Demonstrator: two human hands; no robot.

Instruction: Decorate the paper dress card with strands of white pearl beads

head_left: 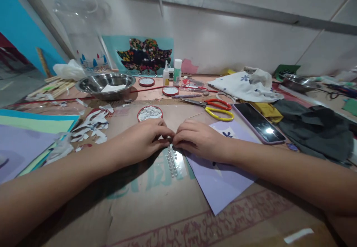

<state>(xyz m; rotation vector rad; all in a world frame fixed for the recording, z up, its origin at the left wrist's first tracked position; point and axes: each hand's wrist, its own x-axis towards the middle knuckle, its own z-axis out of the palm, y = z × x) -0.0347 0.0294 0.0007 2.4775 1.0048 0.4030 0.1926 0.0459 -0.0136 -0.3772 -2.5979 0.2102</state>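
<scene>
My left hand (147, 138) and my right hand (199, 138) meet in the middle above the cardboard. Both are closed, thumbs against fingers, pinching the top end of a clear sheet of pearl stickers (171, 161). Rows of small white pearls hang below the fingertips on the shiny film; its upper end is hidden by the fingers. Beneath my right hand and forearm lies a lilac paper sheet (217, 193) with a white cut-out bearing dark flower prints, partly covered. Just beyond my left hand stands a red-rimmed lid (150, 114) full of white pieces.
Scissors (219, 109) with red and yellow handles and a phone (258, 122) lie to the right. Behind are a steel bowl (104, 85), a glue bottle (166, 75), a glue stick (177, 72) and white printed cloth (247, 83). Coloured paper (25, 143) and fabric scraps (92, 126) lie left.
</scene>
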